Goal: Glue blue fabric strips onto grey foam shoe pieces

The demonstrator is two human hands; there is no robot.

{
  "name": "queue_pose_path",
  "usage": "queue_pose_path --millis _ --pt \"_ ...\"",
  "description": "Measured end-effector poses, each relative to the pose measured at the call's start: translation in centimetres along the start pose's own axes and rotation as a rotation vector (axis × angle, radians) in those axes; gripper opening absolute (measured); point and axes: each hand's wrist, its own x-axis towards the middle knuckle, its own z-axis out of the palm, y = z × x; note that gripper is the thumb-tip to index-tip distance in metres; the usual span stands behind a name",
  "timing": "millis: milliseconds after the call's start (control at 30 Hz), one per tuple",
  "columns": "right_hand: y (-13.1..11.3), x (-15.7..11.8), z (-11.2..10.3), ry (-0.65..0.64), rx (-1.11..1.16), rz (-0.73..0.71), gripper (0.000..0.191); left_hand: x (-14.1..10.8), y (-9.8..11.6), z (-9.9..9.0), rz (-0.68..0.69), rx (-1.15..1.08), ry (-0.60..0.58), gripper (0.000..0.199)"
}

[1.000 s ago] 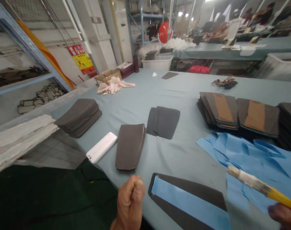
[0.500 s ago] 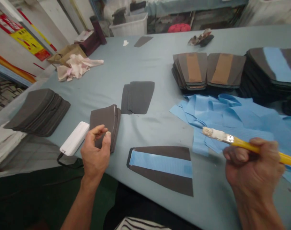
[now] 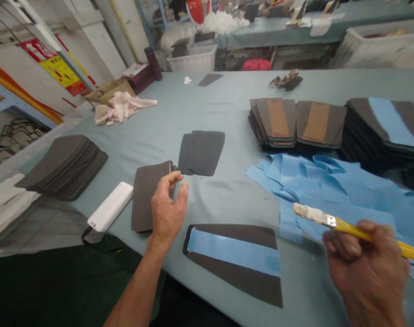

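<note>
Left hand (image 3: 167, 211) and right hand (image 3: 365, 272) are well apart on my feed, both over a long table covered in grey-blue cloth (image 3: 223, 213). The right hand is closed around the yellow handle of a flat paintbrush (image 3: 358, 234), with its white-caked bristles (image 3: 305, 212) pointing left, just above a loose spread of blue sheets (image 3: 324, 193). The left hand is half open, its fingers (image 3: 169, 179) curled at the right edge of a small stack of dark foam panels (image 3: 148, 195). From this angle I cannot tell whether they touch it.

Between the hands and nearer me lies a dark panel with a blue strip along its middle (image 3: 232, 265). I see more panels in stacks: a blue-striped stack (image 3: 387, 122) and two tan-striped stacks (image 3: 278, 120) (image 3: 317, 122) on the right, a tall dark stack (image 3: 62, 168) on the left, and a loose pair (image 3: 202, 152) at the centre. Beside the left-hand stack sits a white plastic block (image 3: 110, 206) with a black cable (image 3: 97, 238). Farther up the table, I see a crumpled pale pink cloth (image 3: 121, 106).
</note>
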Motion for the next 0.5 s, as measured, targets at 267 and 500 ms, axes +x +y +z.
queue_pose_path --millis 267,500 --pt "-0.1 -0.1 -0.2 -0.043 0.045 0.084 0.035 5.2 1.4 5.1 0.069 0.179 -0.348 0.039" --pt "0.2 0.0 -0.5 -0.045 0.134 0.131 0.041 8.8 1.4 8.4 0.124 0.434 -0.533 0.043"
